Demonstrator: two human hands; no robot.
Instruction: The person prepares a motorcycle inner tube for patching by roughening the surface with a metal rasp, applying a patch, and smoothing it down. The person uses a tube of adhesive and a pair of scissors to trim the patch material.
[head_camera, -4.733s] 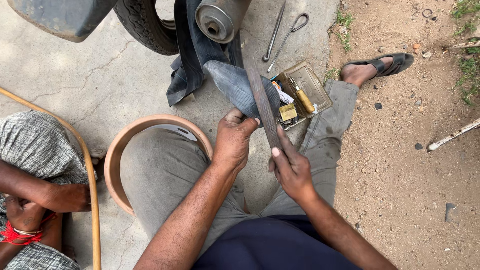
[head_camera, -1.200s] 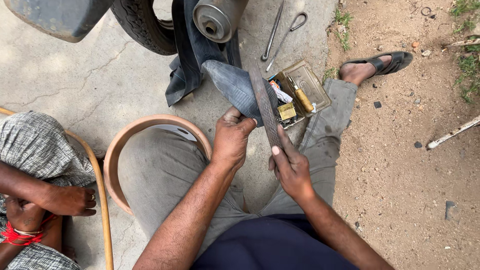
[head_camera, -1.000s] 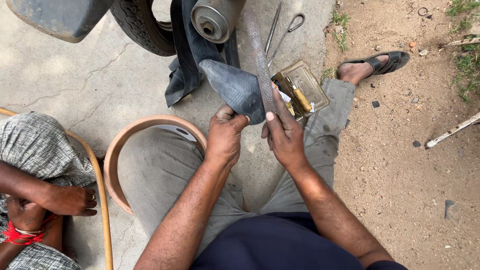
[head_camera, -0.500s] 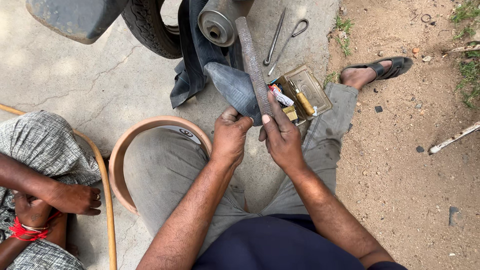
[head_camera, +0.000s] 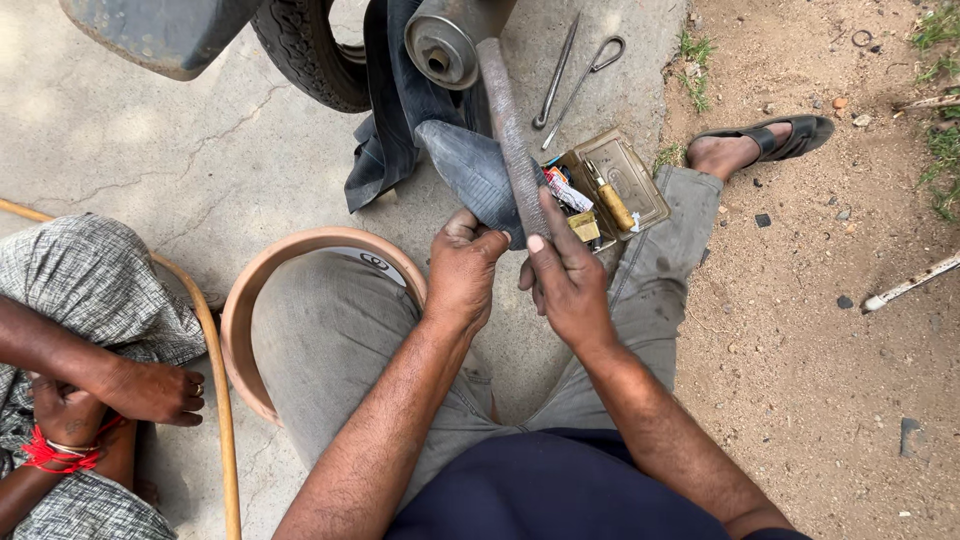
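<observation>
Head view first, nearest at six o'clock: I see my dark blue shirt cut off by the lower edge, and grey trousers over both bent knees; my left hand (head_camera: 462, 270) sits near centre, fingers curled tight around the folded black inner tube (head_camera: 478, 175), whose far end hides behind my knuckles; my right hand (head_camera: 568, 280) lies just beside it at three o'clock, thumb pressed flat along the long rasp file (head_camera: 510, 140), the other fingers wrapped underneath and out of sight; the file lies across the tube, pointing toward twelve o'clock. At nine o'clock a round tan basin (head_camera: 245, 320) is half covered by my knee; beyond it another person's hands (head_camera: 150, 390) rest clasped, the body cut off. At one o'clock an open kit tray (head_camera: 640, 180) holds small items I cannot make out. At twelve o'clock, a tyre (head_camera: 305, 50) and exhaust pipe (head_camera: 445, 45) are cropped by the top edge.
</observation>
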